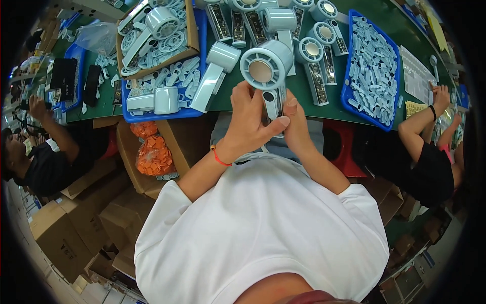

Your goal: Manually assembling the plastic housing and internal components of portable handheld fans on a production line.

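A pale blue handheld fan (267, 63) is held up between both hands, its round slotted head with a beige disc facing me. My left hand (248, 121) is closed about the left side of the handle, thumb across its front. On the handle's other side, my right hand (297, 124) grips it with the thumb along the edge. The palms hide part of the handle. Just beyond stand several more fans; one handle with its inside exposed (318, 83) is close on the right. Another pale blue fan (215, 76) leans at the left.
On the green table (228, 96), a blue tray (198, 112) and a cardboard box (193, 30) hold fan parts at left. A blue bin (346, 96) of small pale pieces is at right. Below sit orange bagged parts (154, 156). A co-worker works on each side.
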Demonstrator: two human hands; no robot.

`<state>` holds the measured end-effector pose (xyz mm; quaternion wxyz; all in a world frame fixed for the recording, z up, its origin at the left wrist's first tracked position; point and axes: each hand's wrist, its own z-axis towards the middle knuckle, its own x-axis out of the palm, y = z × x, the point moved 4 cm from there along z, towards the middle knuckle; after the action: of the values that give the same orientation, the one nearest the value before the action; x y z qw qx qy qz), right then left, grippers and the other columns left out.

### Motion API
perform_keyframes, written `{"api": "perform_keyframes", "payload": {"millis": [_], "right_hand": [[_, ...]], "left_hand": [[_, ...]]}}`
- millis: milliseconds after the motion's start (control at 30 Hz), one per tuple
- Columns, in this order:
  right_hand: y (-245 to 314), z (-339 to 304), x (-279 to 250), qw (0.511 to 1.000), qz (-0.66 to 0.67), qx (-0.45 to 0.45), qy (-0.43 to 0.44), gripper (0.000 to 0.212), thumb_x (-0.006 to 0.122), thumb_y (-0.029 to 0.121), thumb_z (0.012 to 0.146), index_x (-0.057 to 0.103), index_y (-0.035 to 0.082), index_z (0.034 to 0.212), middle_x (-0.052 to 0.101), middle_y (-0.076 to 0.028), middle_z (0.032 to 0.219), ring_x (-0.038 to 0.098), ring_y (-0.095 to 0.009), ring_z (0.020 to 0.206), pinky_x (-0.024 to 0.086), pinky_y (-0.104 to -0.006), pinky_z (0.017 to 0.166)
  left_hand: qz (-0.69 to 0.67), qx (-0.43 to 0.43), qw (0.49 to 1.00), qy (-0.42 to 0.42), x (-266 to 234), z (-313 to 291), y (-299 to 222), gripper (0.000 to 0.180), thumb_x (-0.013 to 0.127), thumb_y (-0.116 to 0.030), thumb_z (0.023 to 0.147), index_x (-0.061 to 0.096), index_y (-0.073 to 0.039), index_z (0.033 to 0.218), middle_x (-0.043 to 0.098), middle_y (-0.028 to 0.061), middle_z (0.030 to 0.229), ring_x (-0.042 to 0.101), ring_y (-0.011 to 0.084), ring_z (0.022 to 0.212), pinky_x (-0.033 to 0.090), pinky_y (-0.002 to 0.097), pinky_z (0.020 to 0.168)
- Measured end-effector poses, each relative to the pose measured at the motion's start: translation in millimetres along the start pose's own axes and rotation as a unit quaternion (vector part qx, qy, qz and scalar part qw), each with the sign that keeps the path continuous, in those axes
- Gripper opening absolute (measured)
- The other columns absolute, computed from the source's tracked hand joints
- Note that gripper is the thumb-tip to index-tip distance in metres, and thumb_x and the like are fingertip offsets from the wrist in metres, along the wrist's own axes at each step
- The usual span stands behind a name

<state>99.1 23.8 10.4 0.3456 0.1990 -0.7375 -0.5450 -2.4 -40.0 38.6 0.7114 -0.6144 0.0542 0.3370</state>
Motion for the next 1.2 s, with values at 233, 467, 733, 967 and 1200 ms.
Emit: {"api": "perform_keyframes", "payload": {"millis": [233, 467, 733, 967, 1200], "right_hand": [[12, -2, -5, 0.993, -0.094, -0.057, -0.053, 0.073, 0.040, 0.060, 0.088, 0.043, -0.001, 0.127, 0.059, -0.007, 0.091, 0.055, -0.011, 0.070, 0.046, -0.0238, 0.055], [19, -2, -6, 0.953, -0.222, -0.190, -0.078, 0.068, 0.041, 0.057, 0.089, 0.044, 0.000, 0.127, 0.060, -0.006, 0.085, 0.054, -0.010, 0.065, 0.047, -0.0243, 0.054], [29, -3, 1, 0.984, -0.147, -0.094, -0.044, 0.071, 0.041, 0.057, 0.089, 0.042, -0.002, 0.127, 0.056, -0.005, 0.101, 0.053, -0.009, 0.085, 0.045, -0.0221, 0.068], [22, -3, 2, 0.933, -0.275, -0.217, -0.087, 0.056, 0.039, 0.046, 0.094, 0.045, -0.001, 0.124, 0.058, -0.011, 0.093, 0.055, -0.016, 0.077, 0.046, -0.0301, 0.066], [15, 2, 0, 0.962, -0.161, -0.197, -0.097, 0.051, 0.032, 0.044, 0.096, 0.044, -0.002, 0.116, 0.058, -0.012, 0.081, 0.053, -0.016, 0.068, 0.043, -0.0296, 0.061]], "left_hand": [[-0.167, -0.040, 0.985, 0.017, -13, 6, 4, 0.041, 0.063, -0.012, 0.080, 0.049, 0.003, 0.116, 0.058, 0.0152, 0.103, 0.055, 0.0235, 0.091, 0.046, 0.0318, 0.078], [-0.356, -0.137, 0.923, -0.047, 5, 2, -1, 0.033, 0.048, 0.005, 0.078, 0.049, 0.005, 0.111, 0.062, 0.0126, 0.098, 0.061, 0.0176, 0.089, 0.050, 0.0259, 0.067], [-0.300, -0.111, 0.948, 0.006, -17, 8, -12, 0.034, 0.046, 0.004, 0.079, 0.049, 0.007, 0.113, 0.062, 0.0144, 0.096, 0.061, 0.0144, 0.079, 0.050, 0.0258, 0.064], [0.022, 0.041, 0.996, -0.071, -10, 8, -4, 0.038, 0.059, -0.034, 0.085, 0.052, 0.003, 0.088, 0.055, 0.0103, 0.068, 0.054, 0.0252, 0.059, 0.042, 0.0328, 0.049], [0.177, 0.096, 0.976, -0.080, -3, 9, -13, 0.042, 0.055, -0.040, 0.087, 0.051, 0.000, 0.073, 0.049, 0.0110, 0.061, 0.048, 0.0265, 0.051, 0.036, 0.0327, 0.045]]}}
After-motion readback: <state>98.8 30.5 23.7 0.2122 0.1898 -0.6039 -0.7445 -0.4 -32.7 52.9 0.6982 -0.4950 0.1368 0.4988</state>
